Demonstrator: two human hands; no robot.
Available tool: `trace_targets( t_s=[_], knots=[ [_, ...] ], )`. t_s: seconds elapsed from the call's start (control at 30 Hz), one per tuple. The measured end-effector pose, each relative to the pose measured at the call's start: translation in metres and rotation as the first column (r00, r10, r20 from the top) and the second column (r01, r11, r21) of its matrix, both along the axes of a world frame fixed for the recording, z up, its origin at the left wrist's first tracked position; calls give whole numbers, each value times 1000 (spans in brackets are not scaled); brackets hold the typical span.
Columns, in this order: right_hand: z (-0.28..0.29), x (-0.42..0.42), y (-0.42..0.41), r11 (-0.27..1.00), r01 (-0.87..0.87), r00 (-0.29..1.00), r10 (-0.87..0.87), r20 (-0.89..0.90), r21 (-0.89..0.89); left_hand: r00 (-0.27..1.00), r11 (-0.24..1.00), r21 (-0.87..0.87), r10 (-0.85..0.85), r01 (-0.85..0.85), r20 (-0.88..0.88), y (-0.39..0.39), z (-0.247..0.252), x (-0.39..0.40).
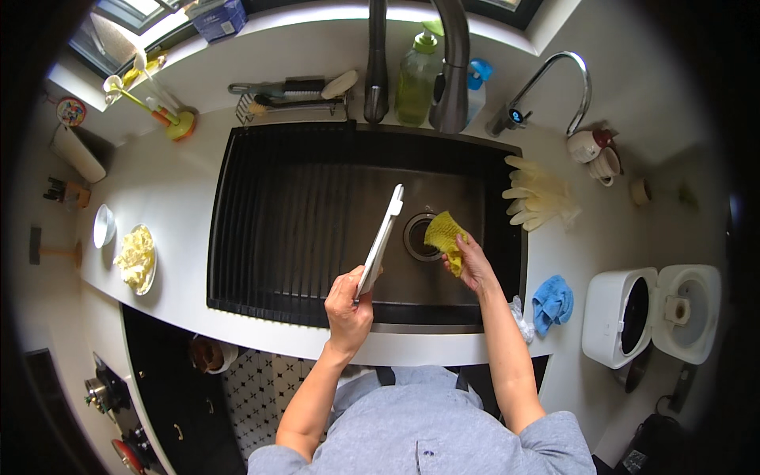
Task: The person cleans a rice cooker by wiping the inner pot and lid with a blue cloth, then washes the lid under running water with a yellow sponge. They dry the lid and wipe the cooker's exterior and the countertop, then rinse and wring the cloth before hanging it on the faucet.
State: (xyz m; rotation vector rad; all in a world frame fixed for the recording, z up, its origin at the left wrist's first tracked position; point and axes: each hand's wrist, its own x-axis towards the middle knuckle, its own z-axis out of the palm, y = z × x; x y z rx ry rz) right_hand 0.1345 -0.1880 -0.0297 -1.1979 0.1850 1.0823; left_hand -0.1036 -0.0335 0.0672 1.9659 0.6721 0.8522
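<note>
Over the sink [380,237], my left hand [349,312] grips the lower end of a flat white panel [383,237]. The panel is tilted and shows almost edge-on, so its face and exact kind cannot be told. A small knob or tab juts from its edge near the top. To the right, my right hand [472,261] pinches a crumpled yellow-green cleaning cloth [446,233], apart from the panel. This cloth hangs above the round drain [415,237] and covers part of it. A black slatted roll-up rack [285,219] spans the sink's left half.
A dark faucet [454,89] and a green soap bottle [414,83] stand behind the sink. Rubber gloves [537,196], a blue cloth [552,304] and an open white rice cooker [617,317] are rightward. A plate of torn pale leaves [136,259] and a white bowl [104,225] sit left.
</note>
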Motion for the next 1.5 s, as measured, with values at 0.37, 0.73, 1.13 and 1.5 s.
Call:
trace_targets(
  t_s=[0.37, 0.73, 1.13, 1.5],
  knots=[
    [-4, 7, -3, 992, 124, 972, -121, 202, -3, 997, 999, -29, 19, -17, 76, -5, -9, 7],
    [28, 7, 29, 910, 88, 727, 219, 651, -405, 994, 998, 19, 57, -59, 97, -4, -9, 4],
    [147, 37, 69, 978, -129, 718, -20, 696, 161, 982, 992, 19, 121, -125, 148, -12, -10, -3],
    [-79, 15, 1, 838, -359, 782, 510, 358, -411, 992, 992, 59, 109, -113, 63, -12, -11, -6]
  ],
)
